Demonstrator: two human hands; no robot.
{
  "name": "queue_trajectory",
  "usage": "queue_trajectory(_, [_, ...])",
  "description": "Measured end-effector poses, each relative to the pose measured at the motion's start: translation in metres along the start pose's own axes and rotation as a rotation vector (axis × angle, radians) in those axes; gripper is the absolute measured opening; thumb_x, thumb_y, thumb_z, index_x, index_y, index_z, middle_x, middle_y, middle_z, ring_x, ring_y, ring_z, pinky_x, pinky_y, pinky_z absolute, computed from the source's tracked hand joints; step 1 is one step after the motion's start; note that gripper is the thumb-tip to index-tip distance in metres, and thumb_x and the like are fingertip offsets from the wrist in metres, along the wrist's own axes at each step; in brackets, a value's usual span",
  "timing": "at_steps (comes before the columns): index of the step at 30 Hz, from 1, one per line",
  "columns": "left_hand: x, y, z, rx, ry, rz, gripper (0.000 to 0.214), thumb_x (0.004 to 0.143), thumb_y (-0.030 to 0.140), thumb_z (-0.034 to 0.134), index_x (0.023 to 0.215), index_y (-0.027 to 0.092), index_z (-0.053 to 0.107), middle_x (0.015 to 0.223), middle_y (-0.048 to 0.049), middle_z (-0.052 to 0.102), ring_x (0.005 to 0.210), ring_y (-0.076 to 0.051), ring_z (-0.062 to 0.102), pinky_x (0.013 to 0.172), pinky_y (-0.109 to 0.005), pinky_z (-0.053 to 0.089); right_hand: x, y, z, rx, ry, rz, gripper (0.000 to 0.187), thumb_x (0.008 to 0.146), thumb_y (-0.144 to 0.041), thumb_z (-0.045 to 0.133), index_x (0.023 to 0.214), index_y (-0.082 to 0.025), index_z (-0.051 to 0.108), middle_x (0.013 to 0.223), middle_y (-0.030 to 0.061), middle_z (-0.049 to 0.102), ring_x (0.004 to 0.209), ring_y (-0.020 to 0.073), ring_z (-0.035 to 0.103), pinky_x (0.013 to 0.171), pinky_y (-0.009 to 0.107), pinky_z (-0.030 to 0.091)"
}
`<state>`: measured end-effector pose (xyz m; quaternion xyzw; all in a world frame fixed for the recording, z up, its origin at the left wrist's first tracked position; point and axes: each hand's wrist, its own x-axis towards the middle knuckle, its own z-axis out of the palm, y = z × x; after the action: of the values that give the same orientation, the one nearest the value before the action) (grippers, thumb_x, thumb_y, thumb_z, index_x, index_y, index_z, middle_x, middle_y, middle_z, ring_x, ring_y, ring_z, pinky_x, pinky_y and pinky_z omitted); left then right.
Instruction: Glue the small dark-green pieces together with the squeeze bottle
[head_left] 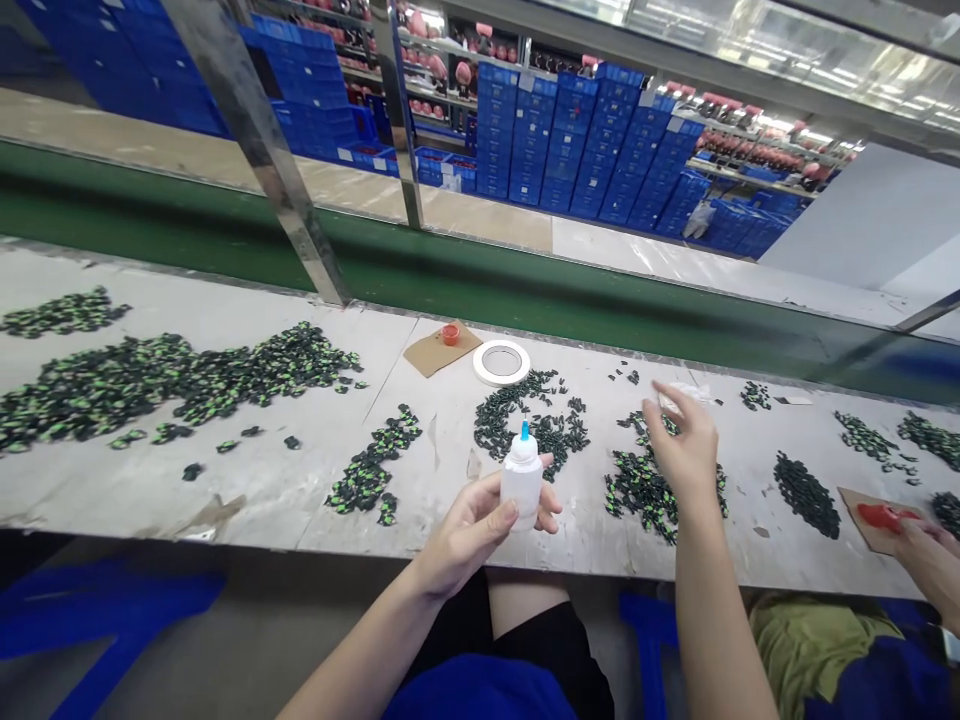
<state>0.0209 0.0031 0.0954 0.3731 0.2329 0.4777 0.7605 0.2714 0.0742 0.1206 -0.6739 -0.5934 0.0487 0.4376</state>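
Note:
In my left hand is a small white squeeze bottle with a blue needle tip, held upright in front of a heap of small black pieces. My right hand is raised over a pile of black-and-green parts. Its thumb and index finger are apart, and I see nothing between them. A crumpled clear plastic piece lies just behind that hand and is partly covered by it.
Behind the bottle lie a roll of white tape and cardboard with a red cup. A large black-and-green heap spreads leftward. At right, another person's hand touches a red item. A metal post rises at the table's back.

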Motion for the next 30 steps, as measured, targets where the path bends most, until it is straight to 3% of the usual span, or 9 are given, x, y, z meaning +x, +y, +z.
queue_trajectory(4, [-0.002,-0.002,-0.001,0.003,-0.049,-0.017,0.062,0.077,0.053,0.067,0.124,0.013,0.059,0.093,-0.0124,0.069,0.075,-0.021,0.065,0.081,-0.04,0.049,-0.059,-0.044,0.002,0.317,-0.247,-0.027,0.028,0.083,-0.041,0.062,0.103,-0.024,0.071,0.114,0.0092,0.069,0.111,0.0272,0.061,0.094,0.047,0.05])
queue_trajectory(8, [-0.002,-0.009,-0.006,0.035,-0.061,0.002,0.053,0.08,0.055,0.063,0.116,0.015,0.059,0.088,-0.0111,0.07,0.076,-0.022,0.065,0.079,-0.039,0.049,-0.094,-0.07,0.008,0.494,-0.314,-0.036,0.024,0.081,-0.038,0.067,0.101,-0.026,0.072,0.11,0.008,0.07,0.117,0.028,0.058,0.099,0.048,0.047])
queue_trajectory(13, [0.0,-0.018,-0.01,0.08,-0.039,0.046,0.041,0.082,0.05,0.063,0.111,0.021,0.06,0.101,-0.0101,0.069,0.091,-0.023,0.064,0.078,-0.032,0.049,-0.108,-0.072,0.023,0.553,-0.356,0.026,0.032,0.071,-0.038,0.077,0.099,-0.026,0.072,0.109,0.0081,0.07,0.115,0.029,0.059,0.097,0.046,0.049])
queue_trajectory(18, [0.001,-0.021,-0.013,0.22,0.071,0.103,0.039,0.076,0.047,0.072,0.104,0.021,0.067,0.105,-0.0081,0.064,0.1,-0.023,0.059,0.088,-0.032,0.046,-0.115,-0.061,0.037,0.74,-0.421,0.156,0.035,0.072,-0.038,0.077,0.105,-0.028,0.069,0.11,0.0056,0.07,0.101,0.0241,0.066,0.088,0.038,0.055])
queue_trajectory(23, [-0.002,-0.018,-0.017,0.514,0.131,0.133,0.045,0.076,0.051,0.069,0.109,0.021,0.072,0.105,-0.0096,0.055,0.108,-0.026,0.052,0.097,-0.038,0.042,-0.125,-0.053,0.05,0.898,-0.539,0.222,0.04,0.074,-0.052,0.072,0.104,-0.025,0.069,0.101,0.0065,0.074,0.092,0.0254,0.07,0.082,0.038,0.057])
queue_trajectory(26, [0.001,-0.008,-0.034,0.774,0.147,0.151,0.044,0.083,0.045,0.062,0.122,0.025,0.065,0.11,-0.0091,0.054,0.112,-0.025,0.051,0.103,-0.04,0.037,-0.129,-0.046,0.052,0.899,-0.549,0.258,0.037,0.08,-0.053,0.065,0.098,-0.021,0.07,0.095,0.0091,0.075,0.088,0.0258,0.07,0.08,0.037,0.057])
queue_trajectory(28, [0.007,0.001,-0.054,1.046,0.278,0.168,0.041,0.087,0.036,0.058,0.127,0.027,0.06,0.115,-0.0089,0.056,0.111,-0.025,0.051,0.101,-0.043,0.037,-0.131,-0.038,0.051,0.918,-0.494,0.308,0.036,0.082,-0.053,0.063,0.097,-0.02,0.068,0.094,0.0097,0.074,0.086,0.0254,0.07,0.077,0.036,0.057])
queue_trajectory(30, [0.014,0.01,-0.078,1.405,0.475,0.182,0.031,0.088,0.025,0.055,0.117,0.026,0.066,0.115,-0.0096,0.061,0.111,-0.029,0.05,0.098,-0.047,0.036,-0.134,-0.031,0.048,0.979,-0.433,0.383,0.037,0.081,-0.053,0.064,0.1,-0.021,0.066,0.095,0.0098,0.073,0.088,0.0257,0.069,0.074,0.036,0.057])
